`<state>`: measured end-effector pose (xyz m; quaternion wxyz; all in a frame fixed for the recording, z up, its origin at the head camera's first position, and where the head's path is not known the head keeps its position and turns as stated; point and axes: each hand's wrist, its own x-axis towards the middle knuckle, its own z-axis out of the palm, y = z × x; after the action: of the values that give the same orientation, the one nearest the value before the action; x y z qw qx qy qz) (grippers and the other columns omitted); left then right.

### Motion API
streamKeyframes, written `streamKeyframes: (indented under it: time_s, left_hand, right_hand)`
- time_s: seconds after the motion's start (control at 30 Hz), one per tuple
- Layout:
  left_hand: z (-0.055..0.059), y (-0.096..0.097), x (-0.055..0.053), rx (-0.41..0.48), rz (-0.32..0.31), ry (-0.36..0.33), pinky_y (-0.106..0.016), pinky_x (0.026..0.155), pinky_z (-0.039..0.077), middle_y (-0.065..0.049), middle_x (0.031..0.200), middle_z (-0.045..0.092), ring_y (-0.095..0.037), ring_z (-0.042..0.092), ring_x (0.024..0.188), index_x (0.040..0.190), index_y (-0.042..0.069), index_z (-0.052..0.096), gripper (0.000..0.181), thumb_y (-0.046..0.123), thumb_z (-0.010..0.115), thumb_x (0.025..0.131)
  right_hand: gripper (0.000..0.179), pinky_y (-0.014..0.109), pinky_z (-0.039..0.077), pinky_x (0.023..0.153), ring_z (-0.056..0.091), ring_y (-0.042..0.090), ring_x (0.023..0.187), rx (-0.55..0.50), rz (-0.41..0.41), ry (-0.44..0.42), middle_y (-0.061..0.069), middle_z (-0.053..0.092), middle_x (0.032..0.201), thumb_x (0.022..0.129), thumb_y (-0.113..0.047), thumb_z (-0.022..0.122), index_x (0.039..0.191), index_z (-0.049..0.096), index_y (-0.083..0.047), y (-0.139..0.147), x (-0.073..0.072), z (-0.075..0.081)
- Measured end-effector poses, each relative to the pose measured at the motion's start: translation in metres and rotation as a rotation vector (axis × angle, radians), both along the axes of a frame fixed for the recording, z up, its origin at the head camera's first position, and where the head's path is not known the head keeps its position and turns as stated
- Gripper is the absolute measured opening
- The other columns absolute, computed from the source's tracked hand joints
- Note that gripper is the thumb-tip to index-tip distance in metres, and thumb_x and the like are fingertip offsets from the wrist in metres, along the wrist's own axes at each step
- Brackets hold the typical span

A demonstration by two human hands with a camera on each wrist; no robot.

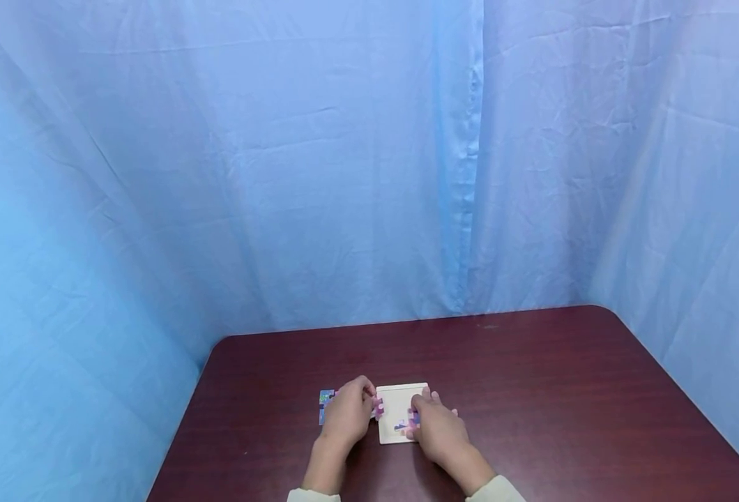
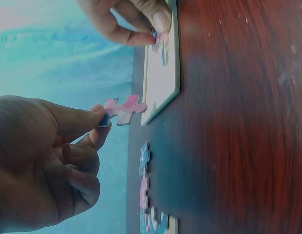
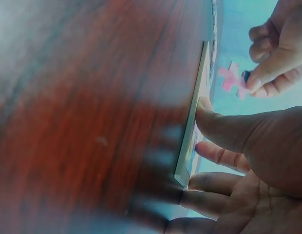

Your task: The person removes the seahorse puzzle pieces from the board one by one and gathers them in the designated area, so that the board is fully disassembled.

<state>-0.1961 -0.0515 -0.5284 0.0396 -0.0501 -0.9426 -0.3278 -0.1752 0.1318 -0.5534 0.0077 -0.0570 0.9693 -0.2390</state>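
Note:
My left hand (image 1: 347, 414) pinches a pink jigsaw piece (image 2: 125, 110) with a dark blue corner between thumb and forefinger. It holds the piece over the left edge of a shallow, pale square tray (image 1: 396, 397). At the tray's right side, my right hand (image 1: 440, 431) has thumb and forefinger about some pink, purple and blue jigsaw pieces (image 1: 401, 425) in the lower right part, partly covered by the fingers. Its other fingers reach along the tray's right edge, as the right wrist view shows.
More jigsaw pieces (image 1: 325, 399) lie on the table left of the tray, partly behind my left hand; the left wrist view shows several pieces (image 2: 144, 192) in a row. The dark red wooden table (image 1: 532, 390) backs onto pale blue curtains (image 1: 344, 174).

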Motion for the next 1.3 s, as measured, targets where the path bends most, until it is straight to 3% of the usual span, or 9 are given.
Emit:
streamKeyframes:
  time_s: [0.13, 0.4, 0.6, 0.83, 1.3]
  left_hand:
    - [0.001, -0.011, 0.002, -0.011, 0.018, 0.001, -0.028, 0.057, 0.04, 0.005, 0.077, 0.062, -0.006, 0.051, 0.062, 0.092, 0.014, 0.066, 0.008, 0.009, 0.071, 0.098]
    - [0.0, -0.03, 0.003, 0.004, 0.04, -0.011, -0.03, 0.058, 0.041, 0.004, 0.076, 0.063, -0.008, 0.051, 0.061, 0.094, 0.013, 0.068, 0.006, 0.008, 0.068, 0.097]
    - [-0.003, -0.043, 0.005, -0.011, 0.067, -0.018, -0.032, 0.061, 0.043, 0.005, 0.077, 0.063, -0.008, 0.054, 0.065, 0.093, 0.014, 0.069, 0.006, 0.011, 0.072, 0.096]
    - [-0.01, -0.051, 0.006, -0.047, 0.055, -0.041, -0.032, 0.06, 0.043, 0.004, 0.076, 0.062, -0.009, 0.055, 0.066, 0.091, 0.014, 0.068, 0.007, 0.01, 0.072, 0.095]
    - [-0.017, -0.053, -0.004, -0.045, 0.068, -0.031, -0.032, 0.061, 0.044, 0.004, 0.076, 0.063, -0.008, 0.055, 0.066, 0.09, 0.013, 0.069, 0.008, 0.009, 0.071, 0.097]
  right_hand:
    - [0.037, 0.073, 0.052, 0.093, 0.061, 0.045, 0.136, 0.0, 0.004, 0.01, 0.022, 0.07, 0.137, 0.079, -0.024, 0.088, 0.107, 0.065, -0.013, -0.001, 0.0, -0.002]
    - [0.037, 0.076, 0.046, 0.103, 0.054, 0.047, 0.143, -0.01, 0.005, -0.015, 0.027, 0.053, 0.156, 0.081, -0.022, 0.086, 0.109, 0.066, -0.011, 0.001, 0.001, 0.001]
    - [0.038, 0.076, 0.047, 0.102, 0.055, 0.047, 0.142, -0.008, 0.014, -0.009, 0.027, 0.055, 0.153, 0.08, -0.022, 0.087, 0.11, 0.065, -0.011, 0.001, 0.001, 0.0]
    - [0.039, 0.077, 0.045, 0.102, 0.053, 0.048, 0.144, -0.011, 0.019, -0.026, 0.029, 0.053, 0.154, 0.081, -0.023, 0.087, 0.111, 0.066, -0.012, 0.0, 0.001, -0.002]
    - [0.037, 0.075, 0.051, 0.094, 0.063, 0.046, 0.133, -0.009, 0.008, 0.021, 0.022, 0.072, 0.133, 0.078, -0.025, 0.089, 0.102, 0.063, -0.013, 0.0, 0.001, -0.003]
